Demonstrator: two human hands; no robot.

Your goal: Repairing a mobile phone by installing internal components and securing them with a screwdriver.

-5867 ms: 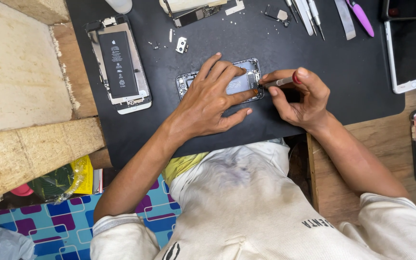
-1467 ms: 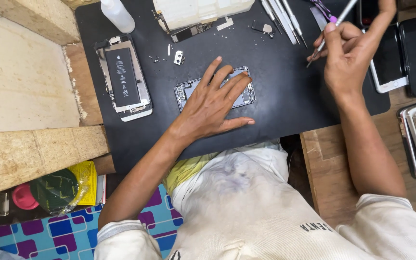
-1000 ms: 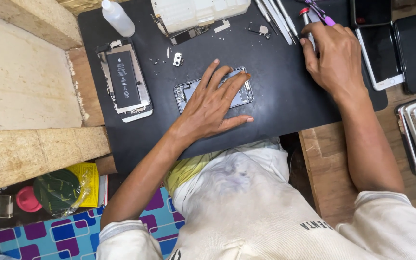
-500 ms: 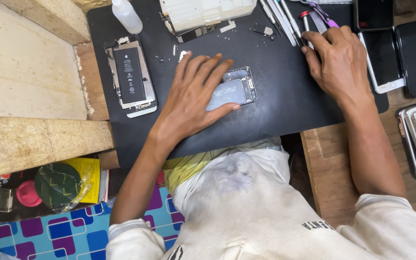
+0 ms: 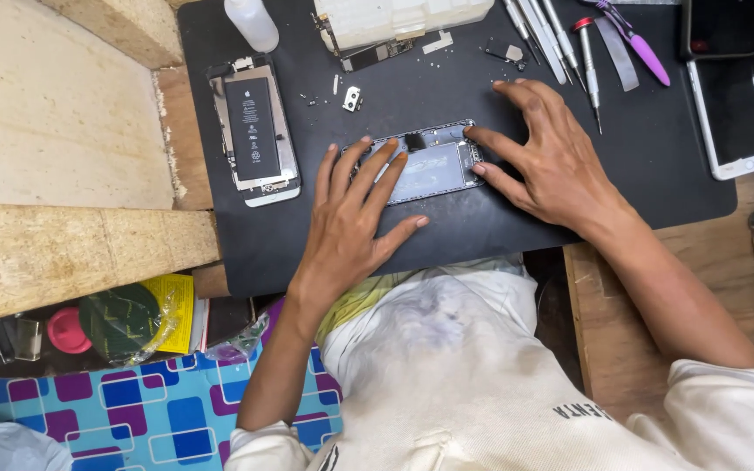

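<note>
Nearest to the person, the left hand [image 5: 355,222] lies flat and spread out on the black mat [image 5: 482,235] that covers the counter [image 5: 647,349]. Its fingers rest on the left end of an opened phone frame [image 5: 425,166], pressing it down, not gripping it. The phone frame lies near the middle of the mat, a little toward the near edge, with its long side running left to right across the counter. The right hand [image 5: 547,161] sits just past the frame's right end, also open with fingers spread. Its thumb and one finger touch that end, and it holds no tool. So the frame lies between the two hands, and each hand is at one short end. Farther left on the mat lies another opened phone with a black battery [image 5: 253,118] showing, its long side running near to far. Small loose bits lie between the two phones, too tiny to name. At the far edge of the mat stand a white bottle [image 5: 252,22] and a pale box [image 5: 399,17]. Toward the far right corner lie thin screwdrivers [image 5: 588,65] and a purple pry tool [image 5: 643,48], just beyond the right hand's fingertips. More phones [image 5: 730,113] lie by the right edge.
</note>
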